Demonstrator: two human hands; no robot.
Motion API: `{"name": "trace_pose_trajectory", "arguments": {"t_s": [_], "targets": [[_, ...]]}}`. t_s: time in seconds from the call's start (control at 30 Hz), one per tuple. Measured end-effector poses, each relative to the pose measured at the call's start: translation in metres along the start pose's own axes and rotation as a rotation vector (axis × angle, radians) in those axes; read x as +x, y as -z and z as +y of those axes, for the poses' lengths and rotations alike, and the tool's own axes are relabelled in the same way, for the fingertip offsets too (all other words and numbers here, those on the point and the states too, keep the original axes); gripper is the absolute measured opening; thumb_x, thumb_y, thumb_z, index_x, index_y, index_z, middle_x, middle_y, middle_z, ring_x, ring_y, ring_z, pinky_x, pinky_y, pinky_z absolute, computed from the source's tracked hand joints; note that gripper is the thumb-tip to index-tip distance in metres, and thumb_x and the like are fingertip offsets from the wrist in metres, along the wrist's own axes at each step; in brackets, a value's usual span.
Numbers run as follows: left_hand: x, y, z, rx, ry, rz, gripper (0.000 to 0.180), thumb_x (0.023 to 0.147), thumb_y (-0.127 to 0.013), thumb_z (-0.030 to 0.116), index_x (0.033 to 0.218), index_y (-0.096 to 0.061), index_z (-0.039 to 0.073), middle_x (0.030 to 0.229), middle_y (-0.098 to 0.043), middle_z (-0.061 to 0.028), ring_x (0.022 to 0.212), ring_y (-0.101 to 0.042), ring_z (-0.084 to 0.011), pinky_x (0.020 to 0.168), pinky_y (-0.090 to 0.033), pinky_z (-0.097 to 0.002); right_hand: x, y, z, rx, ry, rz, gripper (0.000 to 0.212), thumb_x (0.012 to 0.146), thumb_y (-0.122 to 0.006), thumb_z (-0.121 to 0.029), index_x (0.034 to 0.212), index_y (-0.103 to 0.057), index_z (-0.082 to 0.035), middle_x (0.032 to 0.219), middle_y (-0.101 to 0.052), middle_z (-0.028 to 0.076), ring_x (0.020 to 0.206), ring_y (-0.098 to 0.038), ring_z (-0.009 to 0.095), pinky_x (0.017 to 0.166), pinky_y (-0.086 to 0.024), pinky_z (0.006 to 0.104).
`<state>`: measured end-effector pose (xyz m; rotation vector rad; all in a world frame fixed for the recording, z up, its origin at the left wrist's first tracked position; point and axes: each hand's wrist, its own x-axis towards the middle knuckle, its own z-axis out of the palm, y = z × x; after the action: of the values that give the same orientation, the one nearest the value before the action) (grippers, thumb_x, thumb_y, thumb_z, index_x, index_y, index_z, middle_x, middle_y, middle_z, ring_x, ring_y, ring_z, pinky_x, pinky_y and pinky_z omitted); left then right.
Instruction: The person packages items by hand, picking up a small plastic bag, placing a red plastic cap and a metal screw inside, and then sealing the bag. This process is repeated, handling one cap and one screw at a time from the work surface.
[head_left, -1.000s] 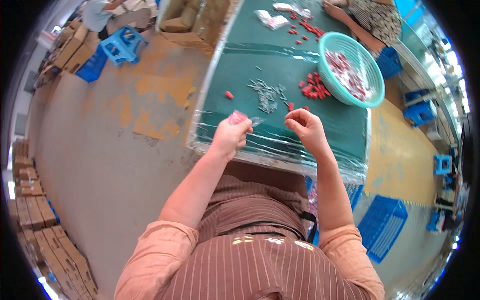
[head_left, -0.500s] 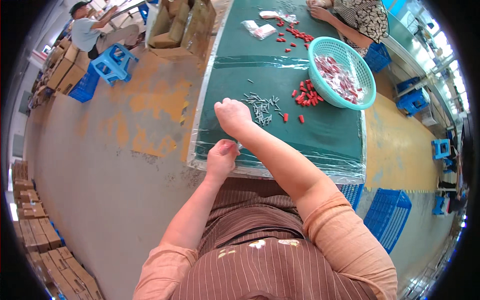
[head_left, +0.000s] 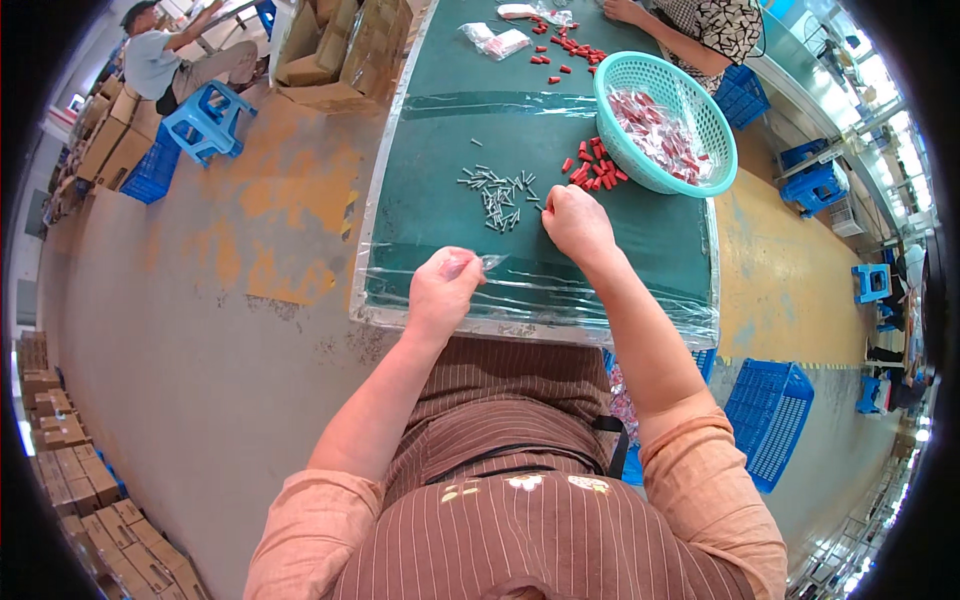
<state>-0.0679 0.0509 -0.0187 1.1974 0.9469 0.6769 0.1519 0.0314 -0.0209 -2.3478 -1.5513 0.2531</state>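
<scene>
My left hand (head_left: 441,292) is closed over the near edge of the table, pinching a small clear plastic bag (head_left: 491,262) that sticks out past the fingertips. My right hand (head_left: 580,226) reaches farther forward, its fingers drawn together and touching down on the table; what they hold, if anything, is hidden. Just left of it lies a loose pile of small grey metal pins or screws (head_left: 497,200). Beyond it is a cluster of short red plastic plugs (head_left: 598,172). A turquoise mesh basket (head_left: 722,150) at the right holds many clear bags with red pieces (head_left: 660,135).
The green tabletop (head_left: 430,190) has a metal edge and clear film. Across it, another person's arm (head_left: 680,45) is near more red plugs and white packets (head_left: 495,42). An open carton (head_left: 345,60) stands left, a blue stool (head_left: 207,122) beyond. Blue crates (head_left: 770,420) are at right.
My right hand has moved right, from left of the metal pile to near the red plugs. My left hand stays near the front edge with the bag. The view has shifted slightly.
</scene>
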Motion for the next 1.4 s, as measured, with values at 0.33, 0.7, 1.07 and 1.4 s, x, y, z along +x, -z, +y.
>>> {"name": "trace_pose_trajectory", "arguments": {"t_s": [0.33, 0.7, 1.07, 1.4], "targets": [[0.013, -0.022, 0.02, 0.109, 0.105, 0.02, 0.011, 0.085, -0.063, 0.013, 0.086, -0.058, 0.004, 0.073, -0.06, -0.002, 0.05, -0.043, -0.0042, 0.041, -0.032, -0.0206, -0.039, 0.036, -0.008, 0.661, 0.079, 0.049, 0.012, 0.076, -0.068, -0.005, 0.084, -0.061, 0.0, 0.072, -0.061, 0.006, 0.066, -0.057, 0.012, 0.061, -0.046, 0.0249], [0.004, -0.053, 0.014, 0.126, 0.065, -0.083, 0.014, 0.083, -0.066, 0.018, 0.085, -0.06, 0.005, 0.071, -0.06, -0.0008, 0.051, -0.045, -0.0046, 0.043, -0.035, -0.0202, -0.089, 0.052, -0.016, 0.383, 0.364, 0.132, 0.01, 0.081, -0.059, -0.004, 0.089, -0.065, -0.003, 0.09, -0.06, 0.014, 0.08, -0.06, 0.034, 0.071, -0.049, 0.0392], [0.0, -0.062, 0.018, 0.116, 0.046, -0.112, 0.017, 0.082, -0.065, 0.018, 0.078, -0.063, 0.001, 0.072, -0.064, -0.0036, 0.067, -0.056, -0.0083, 0.063, -0.045, -0.0257, -0.093, 0.059, -0.025, 0.176, 0.426, 0.083, 0.03, 0.08, -0.055, -0.001, 0.11, -0.059, -0.005, 0.092, -0.064, 0.015, 0.081, -0.063, 0.031, 0.07, -0.05, 0.0385], [-0.006, -0.061, 0.034, -0.2, 0.243, -0.248, 0.016, 0.087, -0.064, 0.019, 0.081, -0.057, 0.006, 0.068, -0.052, 0.0025, 0.049, -0.036, -0.0026, 0.042, -0.027, -0.0205, -0.104, 0.058, -0.012, 0.399, 0.35, 0.088, 0.016, 0.076, -0.062, 0.0, 0.091, -0.064, -0.006, 0.105, -0.06, 0.011, 0.093, -0.059, 0.03, 0.08, -0.049, 0.0374]]}}
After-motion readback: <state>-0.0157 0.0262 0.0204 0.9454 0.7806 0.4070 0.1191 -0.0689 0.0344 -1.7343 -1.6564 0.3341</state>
